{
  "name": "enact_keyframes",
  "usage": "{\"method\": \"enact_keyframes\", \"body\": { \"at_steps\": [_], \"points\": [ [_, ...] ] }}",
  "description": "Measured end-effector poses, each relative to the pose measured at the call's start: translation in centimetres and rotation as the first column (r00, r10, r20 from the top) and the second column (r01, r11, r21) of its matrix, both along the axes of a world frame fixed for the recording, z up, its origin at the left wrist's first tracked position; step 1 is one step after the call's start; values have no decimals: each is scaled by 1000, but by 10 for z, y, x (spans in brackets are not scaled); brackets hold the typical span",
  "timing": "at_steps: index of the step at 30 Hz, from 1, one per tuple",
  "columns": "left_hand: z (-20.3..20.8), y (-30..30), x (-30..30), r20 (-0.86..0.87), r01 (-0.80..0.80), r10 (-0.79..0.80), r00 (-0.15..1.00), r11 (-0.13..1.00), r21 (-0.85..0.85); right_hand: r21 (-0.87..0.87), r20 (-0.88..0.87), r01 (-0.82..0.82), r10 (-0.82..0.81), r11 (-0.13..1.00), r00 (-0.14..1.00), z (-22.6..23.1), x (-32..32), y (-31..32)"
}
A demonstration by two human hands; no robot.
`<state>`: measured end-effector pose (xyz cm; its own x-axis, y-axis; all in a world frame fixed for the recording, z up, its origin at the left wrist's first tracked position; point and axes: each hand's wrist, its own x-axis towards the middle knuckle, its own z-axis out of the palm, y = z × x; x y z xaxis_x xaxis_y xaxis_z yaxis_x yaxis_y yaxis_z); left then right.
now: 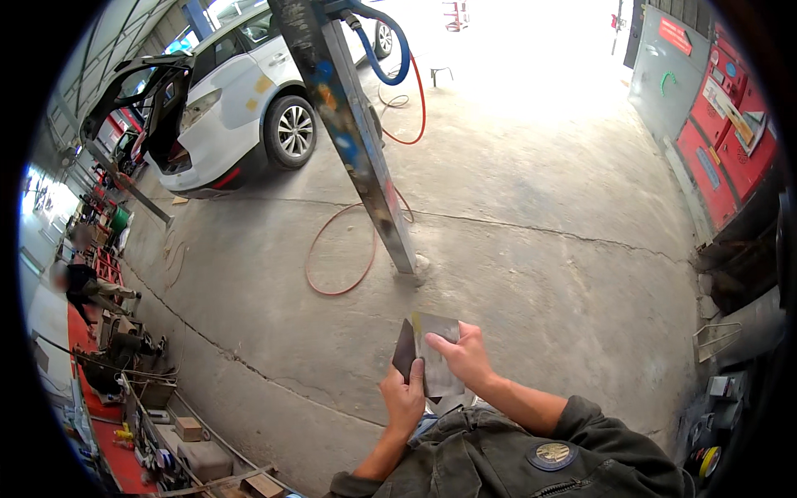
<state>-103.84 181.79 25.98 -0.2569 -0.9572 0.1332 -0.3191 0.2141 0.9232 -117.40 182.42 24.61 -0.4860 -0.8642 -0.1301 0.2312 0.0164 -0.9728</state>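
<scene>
Looks like we're at the squaring-up step, left hand [403, 398] pinching the dark sheet [403, 349], right hand [466, 357] gripping the grey sheet [442, 378] beside it, both in front of our jacket [490, 452], so next move likely calls for steady thumbs

Honestly can't make out any actual wording here. The red sign [674, 35] near the top edge of the grey metal panel [652, 87] has pale marks, too small to read. Same deal with the blue round sticker [730, 69] on the red cabinet [694, 163]. The round patch [551, 455] on the dark green jacket [490, 456], just beside a zipper [571, 486], is illegible too.
</scene>
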Motion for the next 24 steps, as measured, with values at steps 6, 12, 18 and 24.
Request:
{"method": "enact_keyframes", "body": {
  "at_steps": [6,12,18,24],
  "points": [
    [7,-14,16,229,247,-269,936,961,121,-76,-31,57,-59,995,998,-4,-26,-14],
    [-14,-33,15,-374,44,50,926,970,239,-204,19,212,-213,956,977,8,-28,-30],
    [-5,-36,5,-468,-112,295,833,918,380,-226,-351,-12,-70,974,934,1,15,-10],
    [-4,-47,15,-427,-218,322,845,936,275,-101,-592,-303,188,948,784,-8,10,5]
  ]
}}
